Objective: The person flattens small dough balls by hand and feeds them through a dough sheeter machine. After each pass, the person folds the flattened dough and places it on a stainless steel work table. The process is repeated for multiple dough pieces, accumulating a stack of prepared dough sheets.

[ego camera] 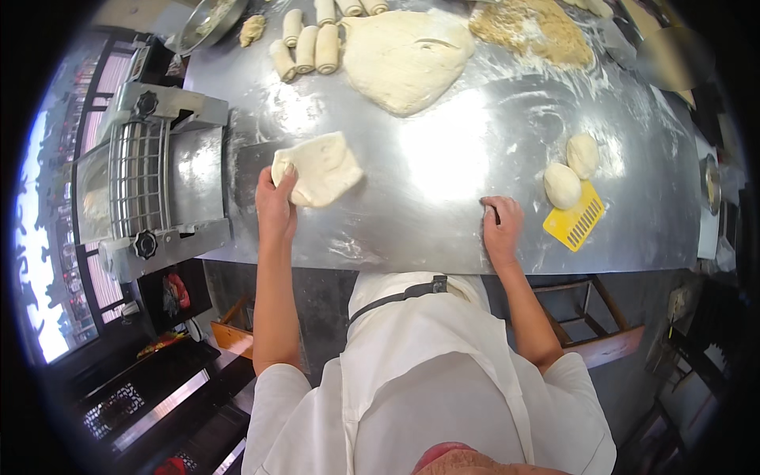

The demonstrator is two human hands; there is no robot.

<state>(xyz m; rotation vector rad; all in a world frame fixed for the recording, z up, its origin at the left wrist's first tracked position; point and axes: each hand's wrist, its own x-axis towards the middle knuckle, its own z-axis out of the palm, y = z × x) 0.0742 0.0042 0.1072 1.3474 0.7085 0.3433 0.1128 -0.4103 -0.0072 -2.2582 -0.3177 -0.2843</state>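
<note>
My left hand point(277, 199) grips the left edge of a flattened piece of dough point(323, 169), thumb on top, over the left part of the steel table. Whether the dough's far side touches the metal I cannot tell. On the right, my right hand point(503, 225) is by the table's near edge with its fingers curled; nothing shows in it. Further right, two round dough balls point(562, 186) touch each other, the nearer one overlapping a yellow slotted plastic scraper point(574, 217). A large slab of dough point(407, 59) lies at the far middle, beside several rolled dough pieces point(306, 49).
A dough sheeter point(139, 178) with steel rollers and a wire guard stands at the left. The steel table point(380, 237) bears flour smears. At the far side are a metal bowl point(211, 27) and a brownish, floured dough mass point(534, 29). A wooden stool point(605, 344) stands below.
</note>
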